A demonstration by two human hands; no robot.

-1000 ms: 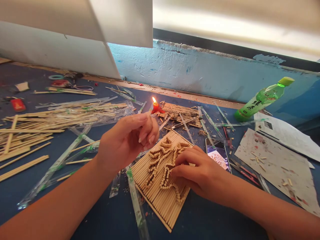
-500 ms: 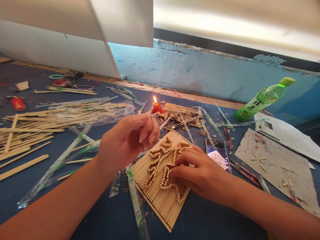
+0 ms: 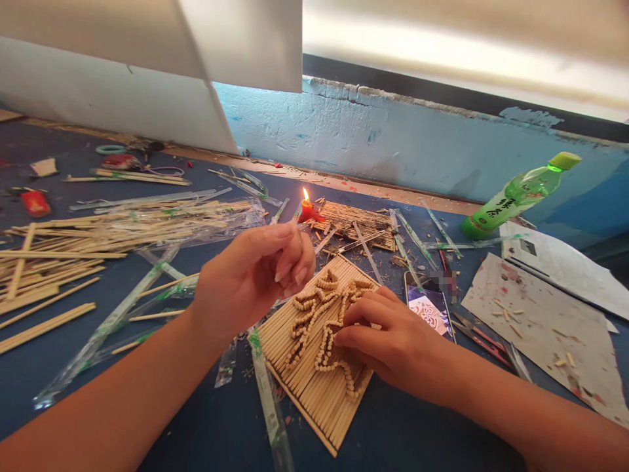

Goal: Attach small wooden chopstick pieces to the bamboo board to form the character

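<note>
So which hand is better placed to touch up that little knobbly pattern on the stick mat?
Probably the right hand: its fingertips rest on the pattern on the stick mat. The left hand is lifted off the table, fingers pinched together, nearer the candle.

lit candle (image 3: 306, 211) beyond mat (image 3: 319, 401), bare tabletop (image 3: 206, 426) nearer

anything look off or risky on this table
A lit candle burns right beside a mat of wooden sticks, with plastic wrappers close by: an open flame amid flammable clutter. The green bottle leans tilted against the wall.
</note>
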